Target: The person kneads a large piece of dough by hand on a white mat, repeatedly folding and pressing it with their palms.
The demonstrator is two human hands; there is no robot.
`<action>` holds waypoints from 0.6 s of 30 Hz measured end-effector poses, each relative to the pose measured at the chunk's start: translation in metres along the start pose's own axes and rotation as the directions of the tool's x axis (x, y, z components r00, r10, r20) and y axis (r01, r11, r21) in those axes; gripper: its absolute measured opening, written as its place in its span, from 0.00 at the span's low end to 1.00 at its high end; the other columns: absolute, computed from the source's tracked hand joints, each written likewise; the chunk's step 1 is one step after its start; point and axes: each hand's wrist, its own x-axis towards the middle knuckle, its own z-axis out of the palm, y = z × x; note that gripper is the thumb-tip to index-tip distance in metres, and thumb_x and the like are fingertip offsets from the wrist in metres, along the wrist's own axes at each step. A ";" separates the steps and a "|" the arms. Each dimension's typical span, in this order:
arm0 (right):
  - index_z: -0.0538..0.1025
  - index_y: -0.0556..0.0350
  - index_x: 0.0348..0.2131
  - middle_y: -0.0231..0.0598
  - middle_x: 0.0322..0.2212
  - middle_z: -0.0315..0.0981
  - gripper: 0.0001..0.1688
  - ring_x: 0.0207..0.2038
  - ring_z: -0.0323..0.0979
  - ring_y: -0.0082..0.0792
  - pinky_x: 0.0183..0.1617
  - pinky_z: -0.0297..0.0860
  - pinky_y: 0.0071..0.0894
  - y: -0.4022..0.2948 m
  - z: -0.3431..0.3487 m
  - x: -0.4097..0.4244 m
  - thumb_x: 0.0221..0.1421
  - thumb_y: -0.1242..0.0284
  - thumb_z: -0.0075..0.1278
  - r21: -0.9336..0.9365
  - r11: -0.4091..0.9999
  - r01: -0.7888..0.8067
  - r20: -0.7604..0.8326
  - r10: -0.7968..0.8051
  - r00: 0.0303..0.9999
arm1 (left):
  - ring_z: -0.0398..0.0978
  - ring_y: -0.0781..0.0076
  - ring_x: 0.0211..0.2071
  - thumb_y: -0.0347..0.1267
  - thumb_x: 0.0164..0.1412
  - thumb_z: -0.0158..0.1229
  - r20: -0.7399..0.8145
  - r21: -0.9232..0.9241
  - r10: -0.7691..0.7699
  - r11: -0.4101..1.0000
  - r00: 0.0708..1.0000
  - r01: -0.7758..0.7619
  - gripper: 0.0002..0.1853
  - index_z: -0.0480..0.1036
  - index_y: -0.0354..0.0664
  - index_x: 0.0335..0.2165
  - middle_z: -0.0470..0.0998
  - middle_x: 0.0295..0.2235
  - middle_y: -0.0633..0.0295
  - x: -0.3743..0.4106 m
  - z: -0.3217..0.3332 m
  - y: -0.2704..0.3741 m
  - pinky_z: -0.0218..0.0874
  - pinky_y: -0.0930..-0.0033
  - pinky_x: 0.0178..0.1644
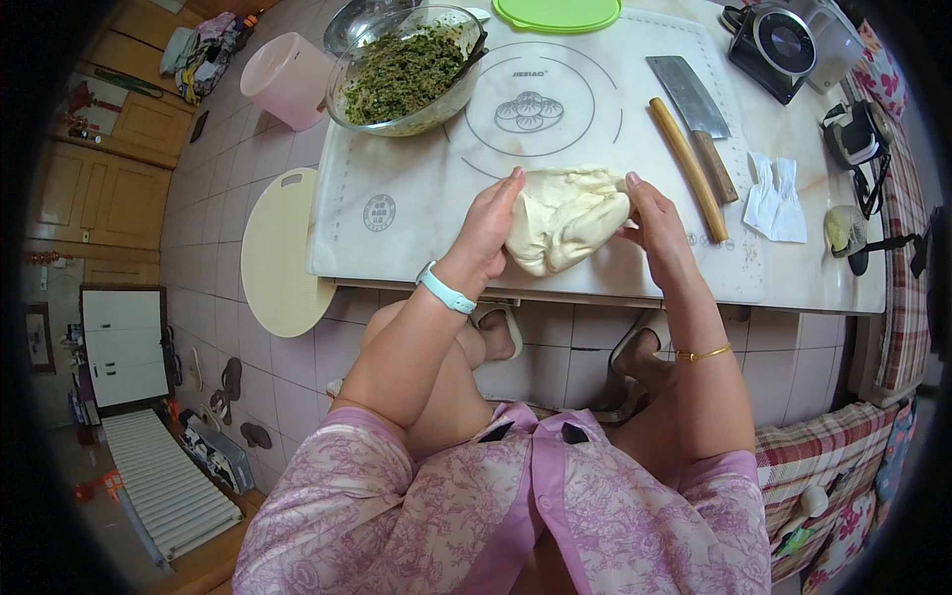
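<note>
A large lump of pale dough (pixel 565 219), creased and folded on its surface, is held between my two hands over the front part of a white kneading mat (pixel 394 171). My left hand (pixel 487 223) grips the dough's left side, thumb on top. On the right side, my right hand (pixel 654 223) has its thumb at the dough's upper edge, with the fingers partly hidden behind it. Whether the dough's underside touches the mat cannot be made out. To the right lie a wooden rolling pin (pixel 688 169) and a cleaver (pixel 688 97) with a wooden handle.
A glass bowl of chopped green filling (pixel 405 74) stands at the back left beside a metal bowl (pixel 357 22). Behind is a green lid (pixel 558 13). White paper packets (pixel 775 197) and a black appliance (pixel 773 48) sit at right. A pink bin (pixel 286 82) stands left of the table.
</note>
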 end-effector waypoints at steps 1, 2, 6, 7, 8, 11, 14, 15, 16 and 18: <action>0.74 0.61 0.52 0.32 0.37 0.76 0.32 0.33 0.70 0.21 0.42 0.70 0.22 0.006 -0.001 0.002 0.67 0.51 0.44 0.077 0.996 -0.035 0.036 0.032 0.999 | 0.77 0.67 0.47 0.42 0.73 0.46 0.001 -0.041 -0.025 0.999 1.000 0.025 0.23 0.70 0.31 0.50 0.78 0.47 0.54 -0.002 0.004 -0.002 0.68 0.67 0.52; 0.74 0.60 0.53 0.32 0.38 0.76 0.34 0.34 0.70 0.21 0.44 0.70 0.23 0.009 -0.001 0.003 0.68 0.48 0.42 0.152 0.986 -0.072 0.075 0.061 0.995 | 0.77 0.67 0.47 0.42 0.73 0.46 0.002 -0.082 -0.049 0.995 0.999 0.049 0.23 0.69 0.31 0.51 0.77 0.48 0.54 -0.003 0.007 -0.004 0.67 0.66 0.53; 0.74 0.58 0.53 0.34 0.36 0.77 0.33 0.39 0.72 0.26 0.50 0.67 0.28 -0.016 0.008 -0.008 0.68 0.48 0.42 0.178 0.984 -0.010 0.097 -0.008 0.995 | 0.74 0.68 0.49 0.42 0.73 0.46 0.084 0.049 -0.054 0.998 0.995 0.051 0.21 0.69 0.33 0.49 0.77 0.47 0.57 -0.008 0.005 -0.018 0.64 0.66 0.56; 0.75 0.59 0.53 0.35 0.36 0.77 0.32 0.40 0.73 0.26 0.50 0.67 0.28 -0.010 0.003 -0.004 0.68 0.49 0.43 0.049 0.998 0.050 0.060 -0.053 0.997 | 0.74 0.69 0.50 0.42 0.74 0.45 0.078 0.191 0.026 0.981 0.997 -0.040 0.21 0.69 0.32 0.49 0.76 0.47 0.57 -0.006 0.007 -0.025 0.63 0.67 0.57; 0.75 0.59 0.52 0.35 0.35 0.77 0.31 0.41 0.73 0.26 0.50 0.68 0.28 0.004 -0.001 0.005 0.68 0.51 0.43 -0.083 0.991 0.104 0.029 -0.102 0.994 | 0.73 0.69 0.51 0.41 0.74 0.44 0.082 0.328 0.108 0.936 0.991 -0.129 0.21 0.70 0.32 0.49 0.76 0.47 0.56 -0.005 0.010 -0.034 0.62 0.68 0.58; 0.75 0.64 0.51 0.44 0.37 0.78 0.26 0.42 0.75 0.35 0.51 0.68 0.31 0.012 0.010 0.009 0.67 0.59 0.48 -0.283 0.933 0.221 -0.099 -0.257 0.961 | 0.68 0.69 0.55 0.46 0.75 0.39 0.065 0.481 0.325 0.819 0.944 -0.314 0.26 0.67 0.32 0.51 0.74 0.48 0.55 -0.010 0.018 -0.038 0.54 0.68 0.63; 0.73 0.63 0.52 0.55 0.46 0.73 0.24 0.48 0.71 0.51 0.53 0.67 0.38 0.020 0.052 -0.019 0.59 0.68 0.55 -0.621 0.565 0.543 0.007 -0.689 0.725 | 0.65 0.64 0.58 0.55 0.74 0.33 0.009 0.368 0.472 0.818 0.882 -0.442 0.36 0.62 0.32 0.57 0.71 0.54 0.52 -0.007 0.009 -0.045 0.50 0.65 0.66; 0.74 0.60 0.52 0.54 0.49 0.71 0.26 0.53 0.69 0.51 0.55 0.66 0.43 0.015 0.070 -0.041 0.56 0.69 0.57 -0.663 0.513 0.545 0.069 -0.683 0.727 | 0.64 0.63 0.59 0.57 0.73 0.32 -0.034 0.272 0.408 0.882 0.912 -0.385 0.38 0.61 0.32 0.58 0.70 0.55 0.52 -0.006 0.006 -0.046 0.50 0.65 0.66; 0.74 0.59 0.52 0.52 0.49 0.71 0.25 0.52 0.69 0.51 0.55 0.65 0.44 0.014 0.085 -0.056 0.56 0.69 0.56 -0.738 0.361 0.570 0.150 -0.736 0.660 | 0.63 0.63 0.59 0.59 0.72 0.31 -0.059 0.169 0.337 0.931 0.940 -0.324 0.40 0.61 0.32 0.58 0.69 0.56 0.52 -0.004 0.006 -0.046 0.49 0.64 0.67; 0.75 0.57 0.50 0.50 0.48 0.72 0.23 0.49 0.70 0.50 0.53 0.65 0.45 0.017 0.096 -0.060 0.56 0.69 0.55 -0.809 0.167 0.564 0.243 -0.779 0.578 | 0.60 0.62 0.62 0.64 0.69 0.26 -0.004 0.018 0.206 0.978 0.978 -0.206 0.47 0.58 0.32 0.61 0.64 0.60 0.51 -0.012 0.015 -0.036 0.47 0.64 0.68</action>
